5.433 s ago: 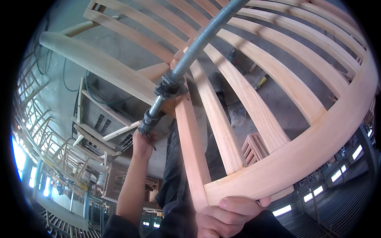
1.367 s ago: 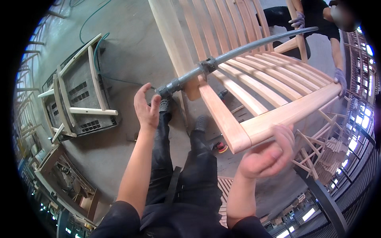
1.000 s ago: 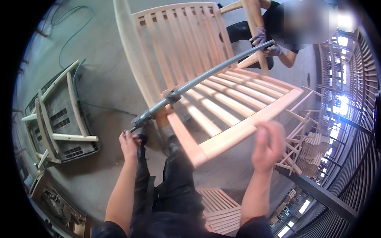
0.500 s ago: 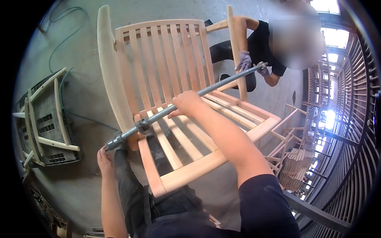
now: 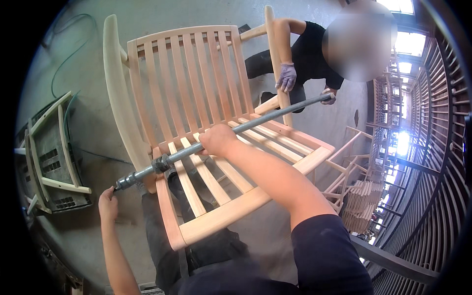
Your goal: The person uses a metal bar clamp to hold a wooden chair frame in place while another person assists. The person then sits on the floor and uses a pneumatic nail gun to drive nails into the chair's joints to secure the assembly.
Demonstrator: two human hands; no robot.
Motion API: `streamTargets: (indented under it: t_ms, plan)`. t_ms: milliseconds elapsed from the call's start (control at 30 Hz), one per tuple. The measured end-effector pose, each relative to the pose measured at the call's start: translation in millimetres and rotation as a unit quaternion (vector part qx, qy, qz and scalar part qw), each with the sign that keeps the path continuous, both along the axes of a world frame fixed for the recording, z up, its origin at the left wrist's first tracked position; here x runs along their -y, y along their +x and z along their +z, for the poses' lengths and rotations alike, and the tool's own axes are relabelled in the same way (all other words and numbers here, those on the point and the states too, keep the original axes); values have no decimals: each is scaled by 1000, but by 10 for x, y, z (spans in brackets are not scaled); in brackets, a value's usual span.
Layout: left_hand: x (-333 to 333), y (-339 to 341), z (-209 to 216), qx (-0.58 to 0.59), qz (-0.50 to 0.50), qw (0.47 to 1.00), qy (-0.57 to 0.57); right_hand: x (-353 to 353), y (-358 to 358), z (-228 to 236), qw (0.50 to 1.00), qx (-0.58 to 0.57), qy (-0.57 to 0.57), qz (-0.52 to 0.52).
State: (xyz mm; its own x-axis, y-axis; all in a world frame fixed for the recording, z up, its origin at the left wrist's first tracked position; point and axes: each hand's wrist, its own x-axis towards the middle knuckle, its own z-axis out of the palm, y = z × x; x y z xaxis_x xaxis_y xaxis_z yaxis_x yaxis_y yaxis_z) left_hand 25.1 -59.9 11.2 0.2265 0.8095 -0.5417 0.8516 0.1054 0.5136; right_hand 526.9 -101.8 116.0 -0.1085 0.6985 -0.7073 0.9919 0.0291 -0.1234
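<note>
Sitting middle left in the frame, pale curved wood pieces [image 5: 66,185] lie on a dark, slotted board [image 5: 51,140]. Next over, the left hand [image 5: 108,204] has bent fingertips at the end of a dull grey metal pipe clamp [image 5: 265,118]; can't tell if they're gripping. That clamp slants across a smooth, slatted wood chair [image 5: 226,214] mid-frame, with the right hand [image 5: 218,139] wrapped round its tube. Upper right, a co-worker's pale purple glove [image 5: 286,77] rests against the chair's side.
</note>
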Motion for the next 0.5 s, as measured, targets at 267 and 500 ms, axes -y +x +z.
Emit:
streamTargets:
  t_ms: [267, 500]
  plan:
    - [-469, 1, 106, 180, 210, 939, -205, -2, 77, -177, 1000, 5, 5, -6]
    - [-326, 7, -824, 101, 292, 920, -239, -36, -35, -178, 999, 30, -39, 0]
